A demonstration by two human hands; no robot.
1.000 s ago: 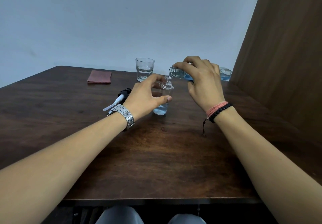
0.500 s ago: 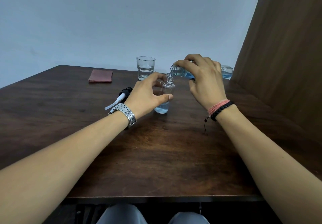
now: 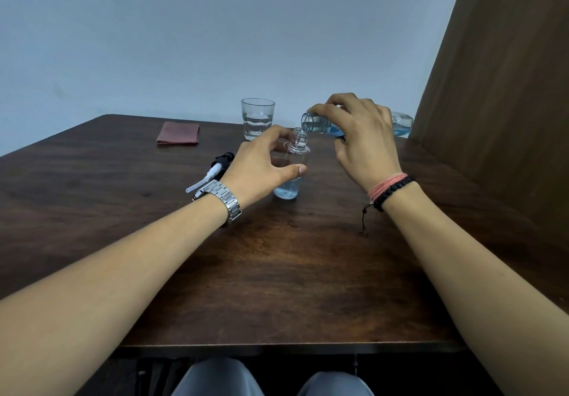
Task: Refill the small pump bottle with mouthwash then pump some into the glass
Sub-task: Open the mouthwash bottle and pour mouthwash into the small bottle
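A small clear bottle [image 3: 296, 152] stands upright on the dark wooden table [image 3: 277, 272], open at the top, with a little pale blue liquid at its bottom. My left hand [image 3: 261, 171] wraps around it from the left. My right hand [image 3: 363, 140] holds the large mouthwash bottle [image 3: 315, 123] tipped on its side, its open mouth just above the small bottle's neck; its blue-filled base [image 3: 401, 123] shows behind the hand. The pump head [image 3: 215, 168], black with a white tube, lies on the table left of my left hand. A clear glass [image 3: 257, 118] stands behind the small bottle.
A folded reddish cloth [image 3: 178, 132] lies at the table's far left. A brown wooden panel [image 3: 492, 103] rises along the right side, close to the mouthwash bottle's base. A pale wall stands behind the table. My knees show below the near edge.
The blue liquid in the small bottle has risen slightly. Both hands keep nearly the same hold and place.
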